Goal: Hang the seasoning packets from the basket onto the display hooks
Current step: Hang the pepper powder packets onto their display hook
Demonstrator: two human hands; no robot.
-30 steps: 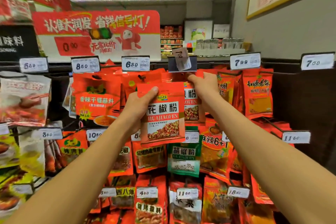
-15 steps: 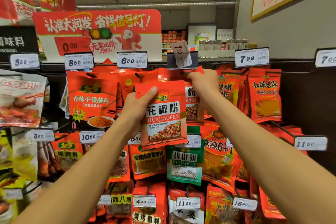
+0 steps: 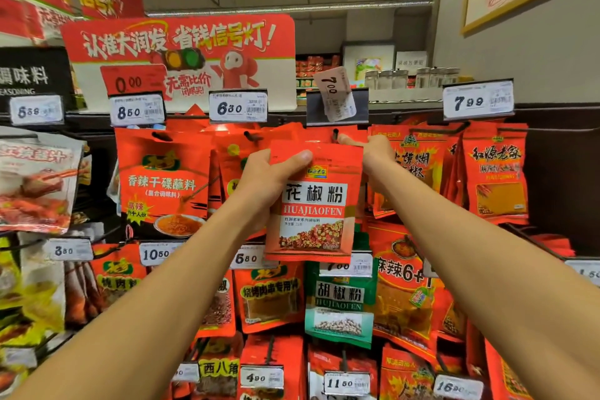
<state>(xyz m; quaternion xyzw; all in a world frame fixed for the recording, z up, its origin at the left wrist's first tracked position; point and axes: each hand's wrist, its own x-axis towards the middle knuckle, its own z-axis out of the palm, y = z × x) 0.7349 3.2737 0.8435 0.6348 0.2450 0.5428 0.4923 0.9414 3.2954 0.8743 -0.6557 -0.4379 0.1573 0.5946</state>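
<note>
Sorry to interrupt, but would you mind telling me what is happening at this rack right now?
A person is restocking a seasoning display. The left hand grips a red huajiaofen packet by its top corner and holds it up in front of a hook under the crooked 7.00 tag. The right hand reaches up to that hook beside the packet's top edge; what its fingers hold is hidden. The packet is not on the hook yet.

Held packet (image 3: 313,204) red, white label band, black text. Lower packet (image 3: 339,302) green. Price tags (image 3: 238,107) white, black digits. Banner (image 3: 178,55) red/white.
</note>
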